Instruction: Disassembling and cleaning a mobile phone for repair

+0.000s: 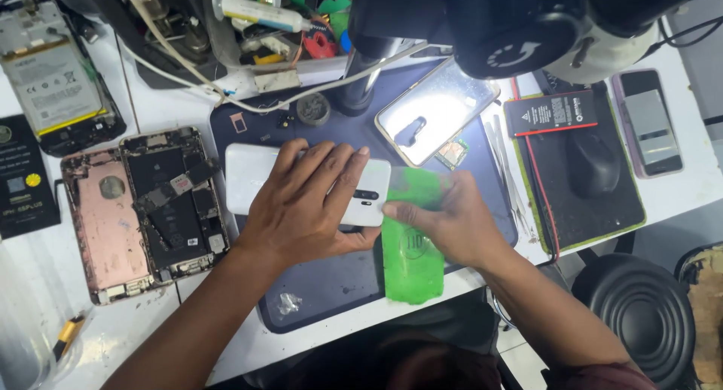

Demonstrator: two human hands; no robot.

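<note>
A: From the head camera, what are the hands doing?

B: The left hand [305, 201] lies flat, fingers spread, pressing a white phone [252, 180] back-up on the dark mat [324, 281] on the tabletop [143, 326]. No closed grip there, just a palm hold.

A: And the right?

B: The right hand [452, 224] pinches a green film [410, 266] at the phone's camera end; the film's lower part lies over the mat's front edge.

A: Nearby?

B: An opened pink phone [143, 209] lies left of the mat, and a glossy back cover [433, 111] lies behind the hands.
</note>
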